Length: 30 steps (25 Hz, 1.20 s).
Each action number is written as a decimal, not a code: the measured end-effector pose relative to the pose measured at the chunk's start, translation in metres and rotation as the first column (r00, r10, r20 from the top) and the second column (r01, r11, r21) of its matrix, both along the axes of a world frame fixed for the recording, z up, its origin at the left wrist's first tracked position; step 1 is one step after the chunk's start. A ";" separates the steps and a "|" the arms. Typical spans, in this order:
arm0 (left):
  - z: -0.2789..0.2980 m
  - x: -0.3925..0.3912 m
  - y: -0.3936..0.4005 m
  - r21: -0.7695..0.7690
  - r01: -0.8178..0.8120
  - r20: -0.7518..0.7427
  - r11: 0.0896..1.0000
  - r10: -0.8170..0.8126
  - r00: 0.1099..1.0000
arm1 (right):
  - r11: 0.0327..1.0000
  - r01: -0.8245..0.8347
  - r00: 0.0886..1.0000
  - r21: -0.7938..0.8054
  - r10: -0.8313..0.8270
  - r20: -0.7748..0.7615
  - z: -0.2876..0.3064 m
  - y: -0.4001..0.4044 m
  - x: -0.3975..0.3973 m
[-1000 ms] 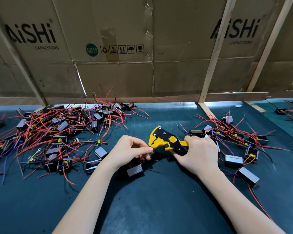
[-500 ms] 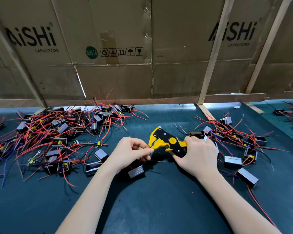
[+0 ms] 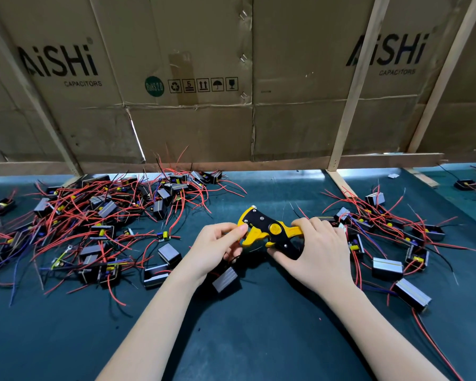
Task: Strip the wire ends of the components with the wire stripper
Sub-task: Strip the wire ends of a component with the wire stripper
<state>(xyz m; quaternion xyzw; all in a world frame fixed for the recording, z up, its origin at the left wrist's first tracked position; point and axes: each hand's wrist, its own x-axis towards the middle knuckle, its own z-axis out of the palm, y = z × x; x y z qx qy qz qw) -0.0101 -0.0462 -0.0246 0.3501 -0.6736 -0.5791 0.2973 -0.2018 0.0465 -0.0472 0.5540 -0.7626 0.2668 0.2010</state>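
Observation:
My right hand (image 3: 318,253) grips the handles of a yellow and black wire stripper (image 3: 267,229) held over the middle of the dark green mat. Its jaws point left toward my left hand (image 3: 217,243), whose thumb and fingers pinch a thin wire end right at the jaws. A small grey component (image 3: 226,279) hangs or lies just below my left hand, on that wire. The wire itself is mostly hidden by my fingers.
A big tangle of components with red wires (image 3: 94,224) covers the mat at the left. A smaller group of such components (image 3: 388,243) lies at the right. A cardboard wall (image 3: 193,119) with wooden slats (image 3: 352,105) closes off the back.
Both hands and the stripper stay in nearly the same place. The left thumb has shifted a little closer against the stripper's jaws.

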 end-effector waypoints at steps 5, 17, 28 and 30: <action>0.003 0.000 -0.002 0.028 0.008 -0.034 1.000 -0.007 0.999 | 0.999 -0.008 0.990 0.039 0.013 -0.138 -0.002 -0.001 -0.001; 0.010 0.011 -0.006 0.111 0.195 -0.002 0.975 -0.196 0.981 | 0.998 0.046 0.967 -0.049 -0.057 -0.247 0.004 -0.006 -0.013; 0.006 0.018 -0.010 0.091 0.186 0.060 0.978 -0.192 0.980 | 0.994 0.102 0.970 -0.030 -0.106 -0.220 0.002 -0.004 -0.015; 0.007 0.017 -0.010 0.079 0.183 0.041 0.980 -0.186 0.982 | 0.993 0.117 0.968 -0.033 -0.121 -0.218 0.002 -0.003 -0.016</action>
